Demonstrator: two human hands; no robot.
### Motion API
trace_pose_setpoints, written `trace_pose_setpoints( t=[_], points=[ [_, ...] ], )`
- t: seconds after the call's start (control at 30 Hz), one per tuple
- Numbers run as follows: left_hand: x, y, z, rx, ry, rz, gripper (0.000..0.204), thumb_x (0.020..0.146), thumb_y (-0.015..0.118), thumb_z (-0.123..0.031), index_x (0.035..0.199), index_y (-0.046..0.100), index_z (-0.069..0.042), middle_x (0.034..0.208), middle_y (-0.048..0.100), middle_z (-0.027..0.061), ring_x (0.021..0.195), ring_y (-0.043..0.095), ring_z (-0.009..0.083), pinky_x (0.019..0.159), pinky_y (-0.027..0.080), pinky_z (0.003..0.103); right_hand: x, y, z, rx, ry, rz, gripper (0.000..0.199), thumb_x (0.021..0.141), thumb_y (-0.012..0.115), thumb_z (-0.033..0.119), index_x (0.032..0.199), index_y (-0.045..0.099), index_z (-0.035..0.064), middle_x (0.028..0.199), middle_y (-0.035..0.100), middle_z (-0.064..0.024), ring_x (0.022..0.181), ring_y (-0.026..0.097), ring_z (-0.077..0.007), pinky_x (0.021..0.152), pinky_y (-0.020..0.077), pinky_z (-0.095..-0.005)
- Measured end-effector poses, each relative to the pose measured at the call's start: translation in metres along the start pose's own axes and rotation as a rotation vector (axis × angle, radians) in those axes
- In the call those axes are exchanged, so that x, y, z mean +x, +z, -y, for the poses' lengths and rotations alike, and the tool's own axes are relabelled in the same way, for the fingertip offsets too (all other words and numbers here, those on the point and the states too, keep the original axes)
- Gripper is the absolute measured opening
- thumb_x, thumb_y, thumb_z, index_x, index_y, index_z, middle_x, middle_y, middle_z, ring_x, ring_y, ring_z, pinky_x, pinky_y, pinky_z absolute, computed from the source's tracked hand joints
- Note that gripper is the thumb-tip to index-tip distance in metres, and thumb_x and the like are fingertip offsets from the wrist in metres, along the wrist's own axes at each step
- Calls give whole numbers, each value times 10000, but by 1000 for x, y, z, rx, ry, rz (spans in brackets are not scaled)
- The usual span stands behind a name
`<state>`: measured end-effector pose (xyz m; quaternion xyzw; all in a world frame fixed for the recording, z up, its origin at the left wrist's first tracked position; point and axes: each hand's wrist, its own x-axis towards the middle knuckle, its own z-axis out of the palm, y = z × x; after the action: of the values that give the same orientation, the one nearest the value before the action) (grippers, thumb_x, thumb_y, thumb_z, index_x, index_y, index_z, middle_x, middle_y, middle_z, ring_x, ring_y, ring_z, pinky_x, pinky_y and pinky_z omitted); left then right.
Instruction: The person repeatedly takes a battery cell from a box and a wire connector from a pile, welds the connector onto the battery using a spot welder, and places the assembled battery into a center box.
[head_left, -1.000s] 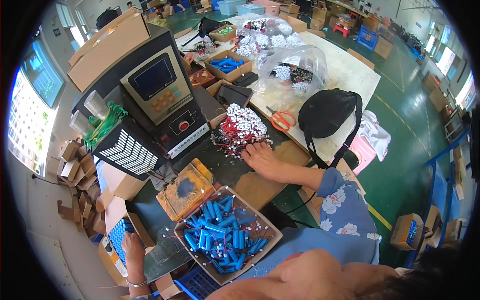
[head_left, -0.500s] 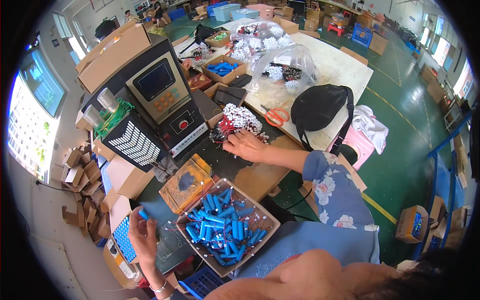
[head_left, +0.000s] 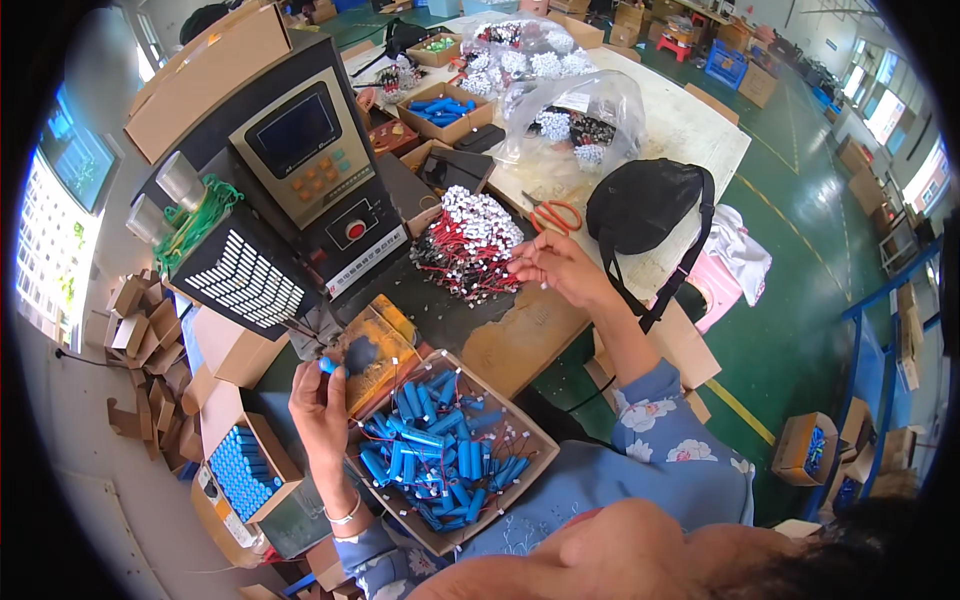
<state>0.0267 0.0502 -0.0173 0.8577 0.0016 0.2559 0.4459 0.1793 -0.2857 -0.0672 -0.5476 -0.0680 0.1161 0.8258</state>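
My left hand (head_left: 320,405) holds a small blue cylindrical cell (head_left: 327,366) upright at its fingertips, just left of an orange padded block (head_left: 375,345) under the machine. My right hand (head_left: 556,268) reaches into a heap of red-and-black wired connectors with white ends (head_left: 465,243) and pinches one of them. Between my arms sits a cardboard box (head_left: 520,425) filled with several blue cells with wires. A second box of upright blue cells (head_left: 240,470) stands at my lower left.
A black machine with a screen and a red button (head_left: 310,170) stands behind the work spot. Orange scissors (head_left: 555,213), a black bag (head_left: 650,205), clear bags of connectors (head_left: 575,115) and cardboard boxes crowd the table. Green floor lies to the right.
My left hand has risen from the lower left box to the orange block with a blue cell. My right hand stays at the connector heap, now pinching a wire. The view has tilted slightly.
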Motion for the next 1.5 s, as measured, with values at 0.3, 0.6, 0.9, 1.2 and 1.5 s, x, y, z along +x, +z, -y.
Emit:
trace_pose_setpoints(
  t=[0.3,0.6,0.9,1.2,1.5],
  points=[
    [18,30,-5,158,57,-92,162,779,708,-61,886,633,35,670,532,132,525,526,207,497,410,310,-4,82,10,-747,-408,382,140,901,544,103,898,636,-3,784,595,-72,717,566,-164,640,435,-296],
    [14,24,-13,135,-3,-31,132,775,670,-30,901,641,-6,771,555,116,638,560,278,593,435,333,13,175,-7,-546,-197,623,169,867,611,121,861,644,-44,681,614,-52,626,496,-45,556,424,-233],
    [17,24,-11,125,49,-24,112,790,656,-13,896,633,15,841,575,131,680,601,264,589,473,322,18,193,-13,-572,-117,564,194,823,634,134,823,623,-60,648,589,-54,650,490,-39,579,440,-250],
    [15,25,-12,94,-54,-26,73,789,643,9,856,620,27,828,564,121,652,600,238,585,472,313,16,194,-24,-467,-158,530,201,801,627,128,765,588,-66,629,572,-87,607,473,-73,566,436,-284],
    [12,28,-20,109,-66,-94,107,845,588,-51,918,582,27,835,612,174,824,562,348,727,436,404,-18,165,5,-1130,-776,618,289,782,540,13,1070,513,2,858,615,-170,743,625,-336,623,506,-410]
  ],
)
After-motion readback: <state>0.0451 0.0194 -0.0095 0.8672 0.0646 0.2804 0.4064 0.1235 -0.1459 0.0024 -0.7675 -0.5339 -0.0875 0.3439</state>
